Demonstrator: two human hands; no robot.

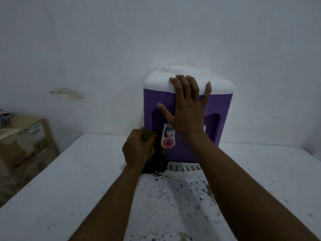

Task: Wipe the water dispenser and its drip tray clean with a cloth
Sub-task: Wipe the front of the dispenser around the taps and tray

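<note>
From the head view we look down on a purple dispenser (pixel 219 103) with a white top. It stands upright at the back of a white counter (pixel 69 180), close against a pale wall (pixel 104 40). Its white slotted drip tray (pixel 182 168) juts out at the foot of the front face and rests on the counter.

Our right hand (pixel 187 110) lies flat on the dispenser's front. Its grip is wide open and holds nothing: the fingers are spread, their tips reach over the white top edge, and the thumb points left.

Our left hand (pixel 137 150) is at the lower left corner of the dispenser. Its grip is curled tight round a bunched olive cloth (pixel 147 134). The cloth touches the left edge of the purple body, and its darker folds hang down to the counter just beside the tray's left end.

Between the two hands we see a white tap (pixel 168 132) with a red disc (pixel 168 142) under it. Dark specks dot the counter in front of the tray. Cardboard boxes (pixel 22 141) sit off the counter's left side.
</note>
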